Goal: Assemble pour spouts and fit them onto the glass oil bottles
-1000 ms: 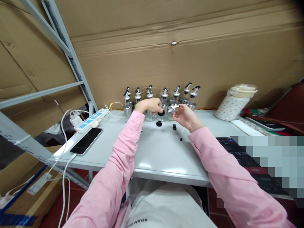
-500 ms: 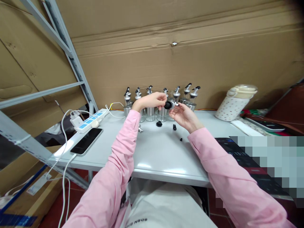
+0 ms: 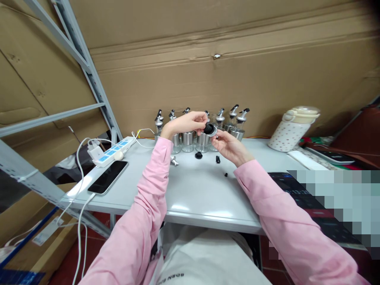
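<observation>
Black stopper (image 3: 208,129), round and ridged, sits against a pale silvery cap (image 3: 213,133) above the table before the bottles, the left hand (image 3: 191,122) pinching the stopper, the right hand (image 3: 230,146) gripping the cap. Dark letters on the white cloth (image 3: 202,261) over the lap are hard to read. Behind stand clear bottles (image 3: 188,138) with shiny metal bands, and a smooth grey table (image 3: 196,190) bears a ringed black plug (image 3: 198,155).
</observation>
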{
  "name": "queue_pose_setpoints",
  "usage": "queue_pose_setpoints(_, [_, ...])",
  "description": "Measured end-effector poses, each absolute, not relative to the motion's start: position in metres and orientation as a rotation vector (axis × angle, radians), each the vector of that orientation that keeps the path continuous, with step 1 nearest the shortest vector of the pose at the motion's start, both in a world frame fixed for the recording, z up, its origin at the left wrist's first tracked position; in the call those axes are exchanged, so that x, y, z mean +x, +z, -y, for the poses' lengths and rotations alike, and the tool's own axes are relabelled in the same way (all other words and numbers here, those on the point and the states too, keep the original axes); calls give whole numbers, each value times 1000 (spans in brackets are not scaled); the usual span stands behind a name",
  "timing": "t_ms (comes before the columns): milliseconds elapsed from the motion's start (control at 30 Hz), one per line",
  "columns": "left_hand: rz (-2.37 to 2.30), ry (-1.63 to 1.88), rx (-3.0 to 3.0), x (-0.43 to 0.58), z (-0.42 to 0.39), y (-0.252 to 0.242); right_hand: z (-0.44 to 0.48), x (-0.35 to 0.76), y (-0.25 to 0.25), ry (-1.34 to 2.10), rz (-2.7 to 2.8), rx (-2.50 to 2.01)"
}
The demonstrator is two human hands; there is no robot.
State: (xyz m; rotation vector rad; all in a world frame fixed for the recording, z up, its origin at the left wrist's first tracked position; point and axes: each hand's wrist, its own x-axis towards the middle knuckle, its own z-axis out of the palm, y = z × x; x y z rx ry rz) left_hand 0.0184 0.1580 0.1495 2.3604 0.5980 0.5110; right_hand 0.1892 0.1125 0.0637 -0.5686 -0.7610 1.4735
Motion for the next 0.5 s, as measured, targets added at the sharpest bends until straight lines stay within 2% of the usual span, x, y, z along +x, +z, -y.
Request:
queue_pose_setpoints(367, [-556, 652, 2424, 20, -135, 161, -108, 192, 62, 1401, 956, -485])
queue_pose_setpoints(500, [-524, 526, 2270, 25, -140, 154, -113, 196, 56, 1376, 1016, -483])
